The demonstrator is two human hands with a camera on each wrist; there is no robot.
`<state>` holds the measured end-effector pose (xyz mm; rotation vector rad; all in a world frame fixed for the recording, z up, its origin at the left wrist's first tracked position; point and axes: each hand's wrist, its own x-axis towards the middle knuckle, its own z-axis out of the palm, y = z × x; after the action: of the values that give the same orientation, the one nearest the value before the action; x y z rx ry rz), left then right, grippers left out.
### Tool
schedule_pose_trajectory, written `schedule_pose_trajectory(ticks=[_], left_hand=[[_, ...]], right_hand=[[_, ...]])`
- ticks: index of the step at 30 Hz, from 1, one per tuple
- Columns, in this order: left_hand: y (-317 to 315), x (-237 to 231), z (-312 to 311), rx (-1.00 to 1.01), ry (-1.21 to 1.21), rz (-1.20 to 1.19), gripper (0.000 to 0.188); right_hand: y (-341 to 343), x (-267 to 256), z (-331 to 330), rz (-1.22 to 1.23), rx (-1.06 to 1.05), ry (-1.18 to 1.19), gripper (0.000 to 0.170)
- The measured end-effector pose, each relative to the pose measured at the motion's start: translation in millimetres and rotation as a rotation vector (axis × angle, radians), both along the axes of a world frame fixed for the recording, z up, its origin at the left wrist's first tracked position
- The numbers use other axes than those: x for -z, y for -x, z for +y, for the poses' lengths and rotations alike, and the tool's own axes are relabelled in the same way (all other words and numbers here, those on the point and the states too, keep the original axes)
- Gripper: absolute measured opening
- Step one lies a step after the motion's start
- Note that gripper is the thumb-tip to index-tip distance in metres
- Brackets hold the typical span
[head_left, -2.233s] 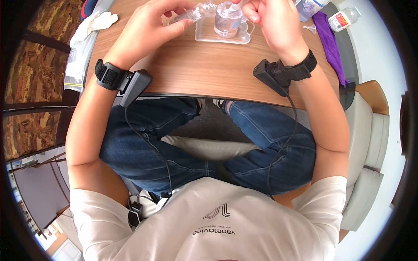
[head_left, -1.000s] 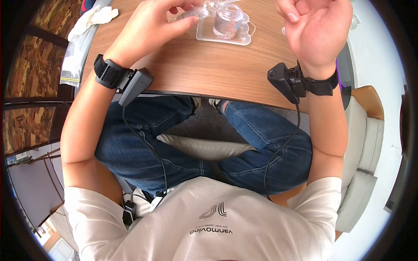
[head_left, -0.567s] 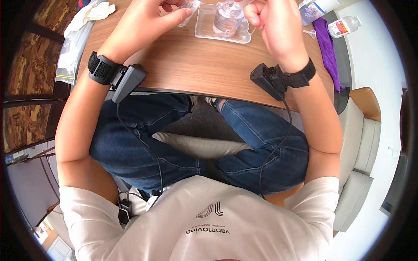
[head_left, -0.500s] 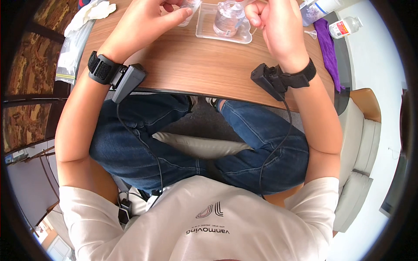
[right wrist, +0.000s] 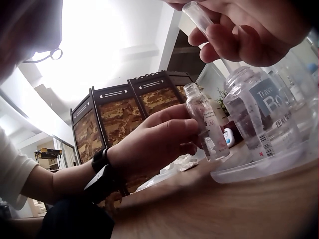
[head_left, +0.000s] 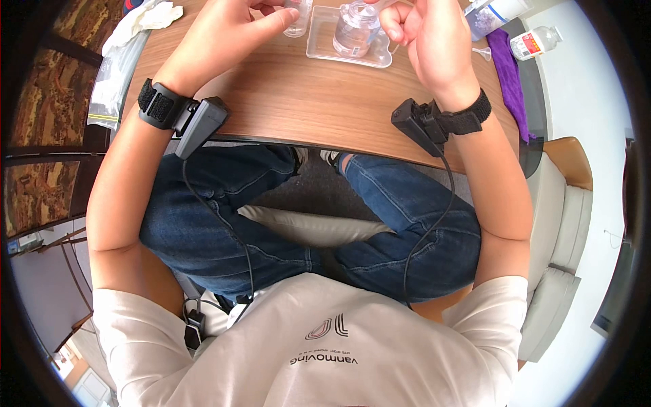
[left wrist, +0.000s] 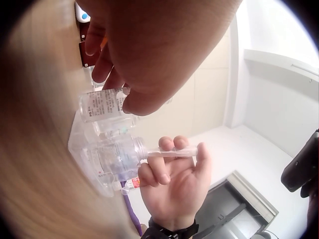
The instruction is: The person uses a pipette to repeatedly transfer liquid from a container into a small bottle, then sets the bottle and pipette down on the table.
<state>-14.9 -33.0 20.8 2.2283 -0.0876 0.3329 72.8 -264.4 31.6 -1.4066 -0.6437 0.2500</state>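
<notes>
A small clear bottle (right wrist: 212, 130) with printed text stands upright at the table surface, its neck uncapped, and my left hand (right wrist: 162, 134) grips it between thumb and fingers. Beside it a wider clear jar (head_left: 355, 30) holding liquid stands in a shallow clear tray (head_left: 346, 60). My right hand (right wrist: 254, 30) pinches a clear plastic dropper (left wrist: 172, 153) with curled fingers; the dropper's lower end is in the jar's open mouth. In the head view both hands, the left (head_left: 227, 41) and the right (head_left: 437, 51), flank the tray.
At the right of the wooden table (head_left: 291, 108) lie a purple cloth (head_left: 510, 85), a small funnel (head_left: 484, 53), a bottle with a red label (head_left: 532, 43) and a larger clear container (head_left: 491, 17). White crumpled material (head_left: 152, 17) and a zip bag (head_left: 112, 95) lie at left.
The small bottle was tilted over the jar earlier; it has moved left and now stands upright beside the tray. My right hand swung out to the right, then came back to the jar.
</notes>
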Motion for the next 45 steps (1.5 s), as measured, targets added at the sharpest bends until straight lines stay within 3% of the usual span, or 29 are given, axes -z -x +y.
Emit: schedule_pose_trajectory(ticks=[10,15,17,19,22,25,28,32,34,45], left_hand=[[-2.0,-1.5,-2.2,0.088,-0.135,-0.116,0.030],[-0.7,-2.7,-4.5,0.125,-0.164,-0.138,0.029],[-1.7,-3.3,-4.7,0.148,-0.232,-0.188,0.030],[-1.8,-4.6,-5.5,0.154,-0.240,-0.182,0.030],[-4.3,-3.1,-6.2,0.165,-0.281,-0.212,0.031],[-4.7,-3.0,-8.1,0.164,-0.310,-0.249,0.031],[-2.4,-7.7,-12.0,0.152,-0.323,-0.240,0.032],[-2.2,-8.9,-12.3,0.145,-0.337,-0.223,0.031],[-2.8,-8.2,-12.9,0.150,-0.338,-0.233,0.031],[-3.5,-8.3,-14.0,0.148,-0.342,-0.238,0.029]], right_hand=[[-1.2,1.7,-0.8,-0.022,0.021,0.025,0.045],[-5.9,-15.0,-13.2,-0.057,0.089,-0.157,0.042],[-2.4,-28.9,-16.3,-0.205,0.174,-0.240,0.039],[0.7,-46.0,-29.6,-0.173,0.081,-0.334,0.038],[6.9,-48.9,-28.6,-0.287,0.063,-0.424,0.038],[8.5,-45.6,-22.8,-0.252,0.059,-0.452,0.039],[8.7,-45.9,-25.9,-0.147,0.041,-0.366,0.039],[5.6,-38.9,-23.4,-0.138,-0.006,-0.404,0.041],[-3.8,-31.4,-21.4,-0.143,0.067,-0.454,0.042],[10.1,-44.5,-22.8,-0.153,0.005,-0.384,0.049]])
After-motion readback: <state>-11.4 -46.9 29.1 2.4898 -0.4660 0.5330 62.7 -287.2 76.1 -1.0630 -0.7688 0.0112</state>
